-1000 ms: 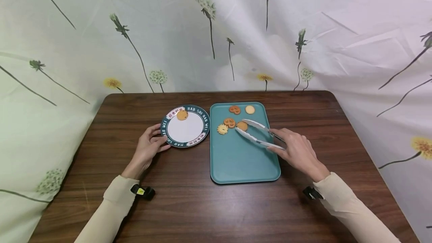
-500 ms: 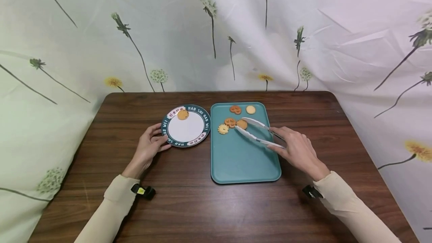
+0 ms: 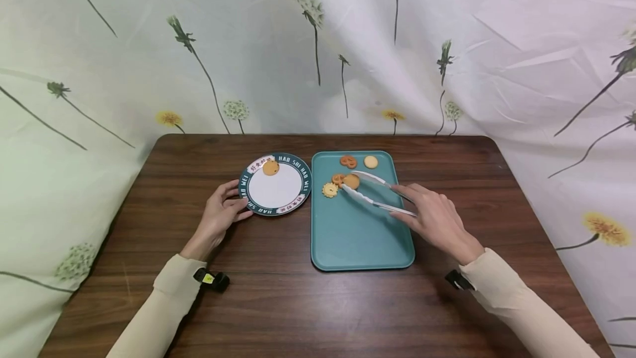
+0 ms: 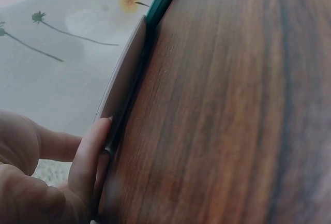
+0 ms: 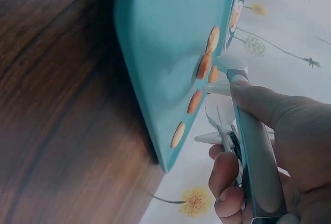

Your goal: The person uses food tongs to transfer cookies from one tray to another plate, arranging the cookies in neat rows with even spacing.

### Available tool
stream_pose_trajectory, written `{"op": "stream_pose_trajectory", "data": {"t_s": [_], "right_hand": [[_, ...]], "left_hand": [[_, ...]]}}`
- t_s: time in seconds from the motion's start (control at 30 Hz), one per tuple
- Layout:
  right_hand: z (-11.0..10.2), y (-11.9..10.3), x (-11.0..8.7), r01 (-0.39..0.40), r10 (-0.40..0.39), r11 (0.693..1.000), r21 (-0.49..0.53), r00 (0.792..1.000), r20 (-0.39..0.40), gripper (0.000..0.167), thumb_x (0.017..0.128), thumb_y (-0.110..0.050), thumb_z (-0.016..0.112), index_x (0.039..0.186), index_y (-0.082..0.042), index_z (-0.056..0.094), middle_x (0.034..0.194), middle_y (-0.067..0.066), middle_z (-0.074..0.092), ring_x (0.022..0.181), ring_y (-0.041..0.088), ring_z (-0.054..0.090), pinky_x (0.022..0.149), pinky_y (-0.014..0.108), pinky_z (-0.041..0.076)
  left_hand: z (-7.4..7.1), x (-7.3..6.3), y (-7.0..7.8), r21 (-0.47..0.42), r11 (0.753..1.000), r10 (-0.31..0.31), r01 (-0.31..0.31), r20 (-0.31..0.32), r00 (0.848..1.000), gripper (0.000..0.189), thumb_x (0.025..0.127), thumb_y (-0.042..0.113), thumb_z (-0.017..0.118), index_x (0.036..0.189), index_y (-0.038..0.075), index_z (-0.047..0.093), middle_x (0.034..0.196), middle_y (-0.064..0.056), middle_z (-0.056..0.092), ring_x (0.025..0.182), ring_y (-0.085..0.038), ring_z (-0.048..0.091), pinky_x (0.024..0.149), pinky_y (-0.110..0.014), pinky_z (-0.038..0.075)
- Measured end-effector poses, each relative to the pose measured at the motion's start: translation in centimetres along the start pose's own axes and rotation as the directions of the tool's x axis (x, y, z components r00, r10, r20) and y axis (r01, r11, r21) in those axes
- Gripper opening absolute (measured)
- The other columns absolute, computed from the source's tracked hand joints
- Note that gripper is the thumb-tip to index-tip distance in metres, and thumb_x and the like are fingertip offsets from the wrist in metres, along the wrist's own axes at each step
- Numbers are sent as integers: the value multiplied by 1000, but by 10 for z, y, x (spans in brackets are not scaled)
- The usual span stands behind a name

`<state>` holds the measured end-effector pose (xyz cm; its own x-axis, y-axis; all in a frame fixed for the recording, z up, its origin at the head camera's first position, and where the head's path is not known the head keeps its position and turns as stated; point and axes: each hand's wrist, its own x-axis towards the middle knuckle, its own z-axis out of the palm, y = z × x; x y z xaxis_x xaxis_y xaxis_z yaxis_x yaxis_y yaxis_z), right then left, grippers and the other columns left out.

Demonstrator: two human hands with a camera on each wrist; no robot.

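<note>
Two hands at work, one on each side of centre in the head view. Left hand, centre-left: fingers grasp the left edge of the patterned plate, presumably to keep it from sliding. One round cookie lies at the plate's upper left, partly over the printed rim. Right hand, right of centre: fingers grasp the metal tongs around the handle end, which likely gives control of the spread while keeping skin off the food. Tong arms stand apart, tips on either side of the brown round biscuit in the upper half of the green tray; whether both tips touch it, cannot tell. Obstruction: the lower pretzel sits against the biscuit's left side, partly covered, with the scalloped biscuit just below left; judged to leave the left tip little room. Upper pretzel and pale biscuit lie near the tray's top edge, apart from the tips. Tray's raised rim lies just beside the plate, a low barrier between the two. Wood surface beneath; dandelion-print cloth fills the top of the frame.
</note>
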<state>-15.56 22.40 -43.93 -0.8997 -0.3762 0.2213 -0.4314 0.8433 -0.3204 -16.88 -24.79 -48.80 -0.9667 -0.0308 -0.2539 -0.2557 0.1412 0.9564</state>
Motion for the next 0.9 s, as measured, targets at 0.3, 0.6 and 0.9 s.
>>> {"op": "stream_pose_trajectory", "data": {"t_s": [0.3,0.6,0.9], "right_hand": [[0,-8,12,55,-55,998,-3,998,-24,55,90,-42,81,140,-22,67,112,1,74,58,8,49,44,23,39],[2,-21,25,56,-56,998,18,998,5,57,91,-43,81,142,-23,65,118,3,74,58,10,53,43,23,41],[10,-32,39,67,-68,997,42,998,8,56,93,-46,78,143,-26,64,128,4,72,58,13,58,41,24,41]], "left_hand": [[1,1,2,-2,1000,-12,12,0,1000,66,108,3,50,166,9,19,160,-25,29,110,-7,60,91,-23,65],[2,-3,2,6,1000,-22,22,-9,1000,66,108,3,49,166,9,18,161,-24,29,114,-10,59,91,-23,65],[2,-2,3,7,1000,-7,7,-13,1000,65,109,3,49,166,9,19,160,-25,30,112,-10,59,91,-23,65]]}}
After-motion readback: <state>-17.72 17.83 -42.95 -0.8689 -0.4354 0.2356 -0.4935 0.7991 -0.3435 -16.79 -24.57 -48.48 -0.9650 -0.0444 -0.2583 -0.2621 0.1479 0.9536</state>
